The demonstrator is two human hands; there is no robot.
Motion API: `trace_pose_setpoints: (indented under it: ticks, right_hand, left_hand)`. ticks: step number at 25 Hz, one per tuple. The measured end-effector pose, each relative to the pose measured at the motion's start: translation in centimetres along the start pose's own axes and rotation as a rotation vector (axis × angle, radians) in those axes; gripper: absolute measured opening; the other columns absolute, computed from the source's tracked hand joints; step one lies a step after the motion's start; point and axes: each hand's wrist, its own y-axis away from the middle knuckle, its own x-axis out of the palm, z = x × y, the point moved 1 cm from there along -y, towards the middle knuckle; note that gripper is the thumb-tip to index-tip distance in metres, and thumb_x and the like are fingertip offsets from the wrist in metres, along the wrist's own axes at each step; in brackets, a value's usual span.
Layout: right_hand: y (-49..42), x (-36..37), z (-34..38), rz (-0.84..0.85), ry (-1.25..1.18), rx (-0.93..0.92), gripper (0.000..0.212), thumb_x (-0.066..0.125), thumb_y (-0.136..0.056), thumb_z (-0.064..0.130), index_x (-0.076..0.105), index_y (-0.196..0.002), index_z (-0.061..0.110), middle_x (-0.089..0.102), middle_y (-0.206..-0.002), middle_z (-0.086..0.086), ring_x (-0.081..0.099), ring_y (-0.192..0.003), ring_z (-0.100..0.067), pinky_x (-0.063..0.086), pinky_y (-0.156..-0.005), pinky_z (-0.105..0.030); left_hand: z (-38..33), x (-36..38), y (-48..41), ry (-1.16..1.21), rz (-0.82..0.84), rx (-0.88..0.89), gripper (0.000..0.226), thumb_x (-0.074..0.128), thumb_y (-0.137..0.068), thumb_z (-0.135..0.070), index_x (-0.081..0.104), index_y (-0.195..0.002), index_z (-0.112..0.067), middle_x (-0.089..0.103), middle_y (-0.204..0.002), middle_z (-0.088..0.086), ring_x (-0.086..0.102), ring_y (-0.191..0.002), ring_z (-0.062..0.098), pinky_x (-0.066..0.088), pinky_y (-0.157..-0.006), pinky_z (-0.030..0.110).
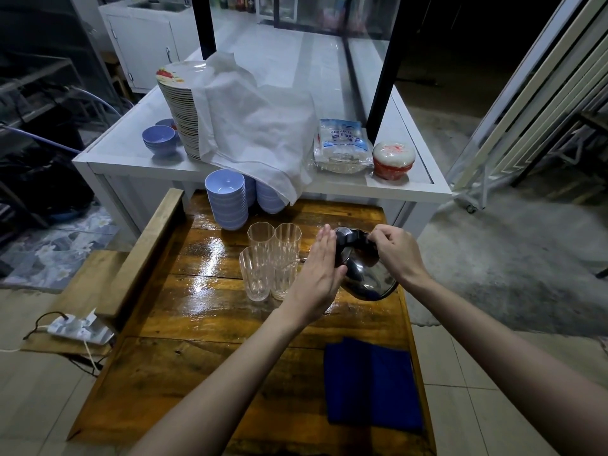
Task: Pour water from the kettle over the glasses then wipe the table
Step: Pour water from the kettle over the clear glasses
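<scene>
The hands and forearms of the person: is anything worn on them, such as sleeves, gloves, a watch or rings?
Nothing shows. The left hand and right hand are bare, without gloves; no ring is visible. Both forearms are uncovered down to the frame edge, with no sleeve, watch or bracelet.

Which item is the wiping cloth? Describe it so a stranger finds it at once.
Start at the wooden table, where four glasses stand under the kettle. Come to the near right corner. The cloth lies flat there, folded, deep blue, unlike the white sheet over the plates behind.

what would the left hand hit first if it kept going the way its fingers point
Probably nothing on the table: the left hand lies flat against the kettle, fingers aimed up and away, passing right of the glasses. Depth is unclear.
</scene>
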Motion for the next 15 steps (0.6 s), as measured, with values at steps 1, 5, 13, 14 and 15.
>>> trace_pose_setpoints:
  ticks: [1,5,13,14,15]
  right_hand:
    - [-0.01,-0.02,0.06,-0.004,0.006,-0.003,0.037,0.051,-0.095,0.018,0.061,-0.063,0.002,0.061,-0.064,-0.015,0.051,-0.061,-0.019,0.041,-0.058,-0.032]
    - [-0.06,-0.28,0.42,-0.004,0.005,-0.021,0.038,0.051,-0.095,0.017,0.059,-0.061,0.003,0.057,-0.060,-0.012,0.048,-0.059,-0.018,0.038,-0.057,-0.031]
    - [0.03,-0.49,0.60,0.004,-0.028,0.013,0.037,0.051,-0.096,0.017,0.062,-0.065,-0.001,0.058,-0.064,-0.014,0.049,-0.062,-0.018,0.038,-0.058,-0.031]
    - [0.04,-0.47,0.54,0.000,-0.038,0.019,0.037,0.051,-0.095,0.017,0.061,-0.065,-0.001,0.059,-0.065,-0.017,0.049,-0.062,-0.018,0.039,-0.059,-0.031]
    - [0.04,-0.44,0.45,-0.005,-0.049,0.026,0.037,0.051,-0.095,0.018,0.061,-0.065,-0.002,0.060,-0.066,-0.018,0.049,-0.063,-0.018,0.039,-0.060,-0.032]
  left_hand:
    - [-0.05,-0.02,-0.02,0.004,0.001,-0.002,0.064,0.031,-0.106,-0.030,-0.008,-0.153,-0.009,-0.015,-0.161,0.004,-0.018,-0.147,0.008,-0.013,-0.115,0.013]
    - [-0.23,-0.13,-0.09,0.020,-0.003,-0.005,0.065,0.031,-0.106,-0.030,-0.009,-0.153,-0.009,-0.016,-0.161,0.004,-0.019,-0.147,0.007,-0.013,-0.115,0.014]
    - [-0.23,-0.16,-0.31,0.040,0.007,0.000,0.065,0.031,-0.106,-0.030,-0.008,-0.153,-0.010,-0.016,-0.162,0.005,-0.017,-0.148,0.009,-0.012,-0.116,0.015]
    - [-0.27,-0.21,-0.32,0.038,0.005,0.002,0.065,0.031,-0.106,-0.030,-0.008,-0.153,-0.010,-0.016,-0.162,0.005,-0.017,-0.148,0.009,-0.012,-0.116,0.015]
    - [-0.31,-0.26,-0.33,0.034,0.005,0.005,0.065,0.031,-0.106,-0.030,-0.008,-0.153,-0.010,-0.016,-0.162,0.005,-0.017,-0.148,0.009,-0.012,-0.116,0.015]
